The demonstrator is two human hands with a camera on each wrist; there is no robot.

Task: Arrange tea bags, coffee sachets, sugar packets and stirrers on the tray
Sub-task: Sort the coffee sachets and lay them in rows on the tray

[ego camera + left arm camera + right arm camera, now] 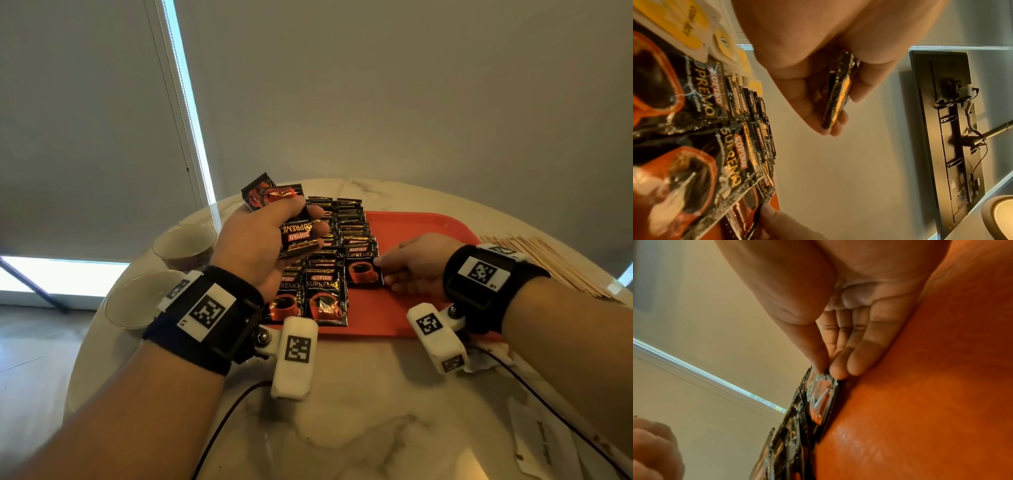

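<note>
From the head view, the left hand [260, 236] held spare sachets [294, 229] raised above the tray [421, 229], likely as stock. The left wrist view showed that grip curled round them. In the right wrist view, the right hand [849, 340] pinched one laid sachet [822, 395], probably squaring its row.

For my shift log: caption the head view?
Left hand holds spare coffee sachets while right hand sets one sachet on the red tray.
</note>
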